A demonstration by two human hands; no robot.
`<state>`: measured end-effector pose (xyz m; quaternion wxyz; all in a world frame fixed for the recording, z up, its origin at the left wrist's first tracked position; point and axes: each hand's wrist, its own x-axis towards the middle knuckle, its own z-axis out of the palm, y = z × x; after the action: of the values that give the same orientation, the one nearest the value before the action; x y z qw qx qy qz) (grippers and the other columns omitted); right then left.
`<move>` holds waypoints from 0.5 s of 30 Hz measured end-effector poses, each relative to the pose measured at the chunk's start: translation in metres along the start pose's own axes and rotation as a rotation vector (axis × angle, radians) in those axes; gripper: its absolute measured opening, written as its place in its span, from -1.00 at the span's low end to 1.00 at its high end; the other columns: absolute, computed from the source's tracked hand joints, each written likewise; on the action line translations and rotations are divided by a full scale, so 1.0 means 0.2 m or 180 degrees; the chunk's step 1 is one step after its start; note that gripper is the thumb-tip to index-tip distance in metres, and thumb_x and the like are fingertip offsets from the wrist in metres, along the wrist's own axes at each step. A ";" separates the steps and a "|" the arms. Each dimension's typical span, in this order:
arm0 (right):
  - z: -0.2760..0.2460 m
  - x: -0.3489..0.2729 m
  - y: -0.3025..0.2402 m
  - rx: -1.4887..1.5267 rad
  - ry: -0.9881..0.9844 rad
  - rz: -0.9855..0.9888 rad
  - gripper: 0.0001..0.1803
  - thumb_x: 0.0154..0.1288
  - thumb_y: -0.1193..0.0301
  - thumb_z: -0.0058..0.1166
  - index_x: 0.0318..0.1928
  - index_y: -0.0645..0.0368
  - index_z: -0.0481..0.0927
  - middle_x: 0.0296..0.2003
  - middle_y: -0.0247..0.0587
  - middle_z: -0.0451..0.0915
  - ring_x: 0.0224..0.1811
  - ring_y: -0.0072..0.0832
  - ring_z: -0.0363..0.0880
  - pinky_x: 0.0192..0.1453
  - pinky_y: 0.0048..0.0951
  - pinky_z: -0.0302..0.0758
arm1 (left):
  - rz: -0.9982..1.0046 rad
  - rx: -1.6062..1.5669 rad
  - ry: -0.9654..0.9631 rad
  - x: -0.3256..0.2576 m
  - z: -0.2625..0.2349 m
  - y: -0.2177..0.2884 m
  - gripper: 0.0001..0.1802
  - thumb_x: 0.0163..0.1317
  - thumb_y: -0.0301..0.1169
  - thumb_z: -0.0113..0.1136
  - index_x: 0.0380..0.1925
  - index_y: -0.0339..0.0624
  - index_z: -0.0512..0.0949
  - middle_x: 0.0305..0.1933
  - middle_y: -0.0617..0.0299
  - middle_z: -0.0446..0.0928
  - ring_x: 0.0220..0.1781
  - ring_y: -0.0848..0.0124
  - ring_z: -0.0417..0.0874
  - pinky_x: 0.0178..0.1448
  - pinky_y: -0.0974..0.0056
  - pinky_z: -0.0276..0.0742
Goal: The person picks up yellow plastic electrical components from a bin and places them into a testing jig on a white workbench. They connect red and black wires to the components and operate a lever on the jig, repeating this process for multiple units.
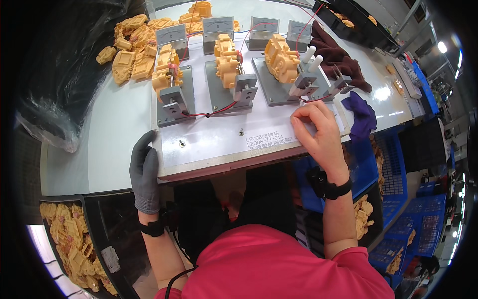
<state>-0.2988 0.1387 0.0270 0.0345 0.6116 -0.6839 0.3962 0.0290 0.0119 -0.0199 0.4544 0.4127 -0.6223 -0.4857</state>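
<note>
My left hand, in a grey glove, rests at the left front corner of a white-topped board, its fingers stretched out. Bare, my right hand bends over the board's right front part, thumb and forefinger pressed together; whatever is between them is hidden. Just beyond it stands the right grey test fixture with a yellow plastic gear housing. A middle housing and a left housing sit on similar fixtures, joined by red and black wires. Two small toggle switches show on the board's front.
Several analog meters line the back of the board. Loose yellow housings lie heaped at far left. A dark red cloth and a purple cloth lie right. A bin of housings stands lower left; blue crates stand lower right.
</note>
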 end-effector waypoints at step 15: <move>0.02 0.01 0.04 0.0020 0.0133 -0.0289 -0.93 0.15 0.44 0.20 -0.37 0.14 0.59 -0.41 -0.26 0.53 -0.31 -0.24 0.53 -0.17 -0.26 0.39 | 0.0300 0.0462 0.0078 0.02 -0.03 -0.04 -0.57 0.40 -0.37 -0.09 0.19 -0.36 0.45 0.21 0.07 0.49 0.26 0.33 0.43 0.39 0.26 0.24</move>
<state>-0.3046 0.1339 0.0217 0.0648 0.6338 -0.6533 0.4091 0.0335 0.0055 -0.0261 0.4532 0.4207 -0.6690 -0.4123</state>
